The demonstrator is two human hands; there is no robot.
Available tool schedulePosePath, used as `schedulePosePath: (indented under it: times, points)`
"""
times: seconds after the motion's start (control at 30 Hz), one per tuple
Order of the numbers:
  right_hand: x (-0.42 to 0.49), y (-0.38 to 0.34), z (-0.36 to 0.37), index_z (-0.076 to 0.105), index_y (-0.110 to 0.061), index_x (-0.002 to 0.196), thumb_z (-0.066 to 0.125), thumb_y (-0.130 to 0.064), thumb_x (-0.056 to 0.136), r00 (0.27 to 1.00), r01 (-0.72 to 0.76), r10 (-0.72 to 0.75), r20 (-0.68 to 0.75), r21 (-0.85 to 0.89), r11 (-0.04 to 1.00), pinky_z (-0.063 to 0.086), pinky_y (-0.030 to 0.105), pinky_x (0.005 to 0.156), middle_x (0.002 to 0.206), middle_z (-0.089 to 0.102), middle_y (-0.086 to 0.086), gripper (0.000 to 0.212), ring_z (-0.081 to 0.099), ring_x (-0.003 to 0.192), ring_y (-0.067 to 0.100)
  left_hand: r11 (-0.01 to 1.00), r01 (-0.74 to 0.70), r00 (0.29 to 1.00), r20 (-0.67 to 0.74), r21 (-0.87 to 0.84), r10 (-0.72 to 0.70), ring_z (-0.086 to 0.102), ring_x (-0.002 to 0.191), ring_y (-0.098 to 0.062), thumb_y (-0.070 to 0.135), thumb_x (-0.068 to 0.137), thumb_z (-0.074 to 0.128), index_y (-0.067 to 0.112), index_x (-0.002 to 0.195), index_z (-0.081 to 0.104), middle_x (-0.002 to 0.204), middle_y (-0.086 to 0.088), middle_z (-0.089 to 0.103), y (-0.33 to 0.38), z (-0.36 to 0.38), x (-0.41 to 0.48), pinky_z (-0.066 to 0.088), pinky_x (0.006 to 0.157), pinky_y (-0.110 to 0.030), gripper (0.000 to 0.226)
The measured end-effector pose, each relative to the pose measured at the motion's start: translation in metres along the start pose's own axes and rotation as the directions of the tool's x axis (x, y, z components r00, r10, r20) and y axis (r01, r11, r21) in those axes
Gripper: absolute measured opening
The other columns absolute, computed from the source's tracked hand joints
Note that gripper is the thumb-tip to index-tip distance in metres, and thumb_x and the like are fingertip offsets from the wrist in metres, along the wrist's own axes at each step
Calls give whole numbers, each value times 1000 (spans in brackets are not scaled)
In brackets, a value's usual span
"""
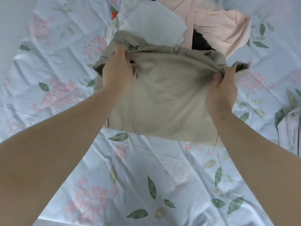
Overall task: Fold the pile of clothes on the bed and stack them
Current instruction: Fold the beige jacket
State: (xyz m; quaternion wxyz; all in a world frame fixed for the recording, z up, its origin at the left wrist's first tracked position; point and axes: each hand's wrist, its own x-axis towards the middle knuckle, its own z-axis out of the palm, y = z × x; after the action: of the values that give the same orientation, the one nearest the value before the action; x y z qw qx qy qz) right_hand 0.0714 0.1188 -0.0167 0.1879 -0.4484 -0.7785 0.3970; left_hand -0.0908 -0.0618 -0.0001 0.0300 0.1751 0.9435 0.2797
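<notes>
Bright, soft, even light; the upper left washes out. The beige garment (162, 98) casts a faint shadow on the sheet (146, 168); edges stretch, detail soft.

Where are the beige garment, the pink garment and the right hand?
beige garment (162, 101), head view, flat middle panel.
pink garment (219, 25), head view, crumpled upper part.
right hand (223, 90), head view, back of hand.

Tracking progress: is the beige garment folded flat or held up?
Held up: left hand and right hand grip the beige garment by its top edge.
</notes>
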Motion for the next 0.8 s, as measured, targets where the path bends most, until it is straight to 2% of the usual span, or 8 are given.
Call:
schedulePosePath:
  times: [0.07, 0.13, 0.23, 0.37, 0.47, 0.63, 0.73, 0.8]
  points:
    - [15, -12, 8, 28, -18, 146, 39, -16, 98, 987, 137, -143, 72, 93, 986, 29, 22, 106, 147, 38, 1, 49, 38, 131, 15, 996, -89, 995, 34, -21, 90, 33, 133, -26, 13, 96, 42, 14, 144, 26, 148, -10, 28, 5, 7, 16, 32, 99, -34, 51]
    - [18, -9, 15, 13, -19, 151, 46, -18, 96, 963, 219, -213, 168, -19, 976, 11, 23, 115, 158, 13, 2, 65, 12, 145, 14, 983, -154, 978, 154, 104, 137, 1, 146, -24, 20, 92, 50, 23, 151, 0, 159, -7, -4, -1, 19, 15, 11, 117, -43, 77]
    - [-5, 18, 26, 9, -31, 151, 52, -28, 93, 935, 241, -161, 316, -235, 942, 12, 41, 117, 160, 4, 2, 73, 6, 147, 18, 910, -315, 909, 363, 270, 207, -7, 146, -24, 41, 88, 54, 31, 151, -4, 159, -3, -10, -23, 44, -15, 3, 116, -47, 86]
    - [-50, 61, 41, 9, -39, 149, 57, -44, 86, 798, 376, -30, 602, -458, 806, 9, 41, 115, 160, -3, -7, 80, 0, 146, 18, 780, -548, 718, 648, 302, 254, -9, 146, -22, 59, 80, 56, 28, 151, 3, 159, 0, -8, -59, 75, -70, 2, 115, -47, 94]
    - [-64, 89, 48, 0, -41, 148, 59, -49, 83, 743, 434, 80, 665, -569, 699, 7, 44, 116, 159, -7, -8, 88, -4, 146, 23, 701, -601, 676, 712, 383, 191, -10, 145, -25, 61, 79, 58, 27, 150, -7, 158, -1, -13, -83, 90, -89, 4, 116, -49, 103]
    - [-47, 110, 56, 9, -37, 150, 56, -41, 89, 796, 457, 56, 603, -658, 599, 21, 48, 112, 159, 10, -5, 77, 12, 144, 26, 642, -633, 703, 669, 433, 242, 6, 146, -26, 41, 91, 52, 23, 152, 1, 160, -4, 2, -103, 98, -76, 15, 115, -47, 82]
    - [-36, 113, 59, 34, -32, 144, 43, -23, 97, 823, 478, -49, 566, -642, 599, 30, 41, 100, 147, 38, -8, 48, 33, 131, 25, 712, -598, 724, 629, 367, 283, 22, 143, -24, 14, 96, 40, 15, 150, 22, 156, -5, 23, -101, 99, -66, 28, 109, -40, 56]
    - [-32, 112, 58, 49, -27, 133, 41, -12, 96, 832, 471, -91, 547, -610, 637, 33, 37, 90, 130, 57, -6, 40, 43, 117, 25, 769, -565, 735, 606, 299, 305, 42, 133, -28, 10, 92, 43, 9, 140, 43, 144, -11, 45, -98, 96, -61, 42, 96, -42, 48]
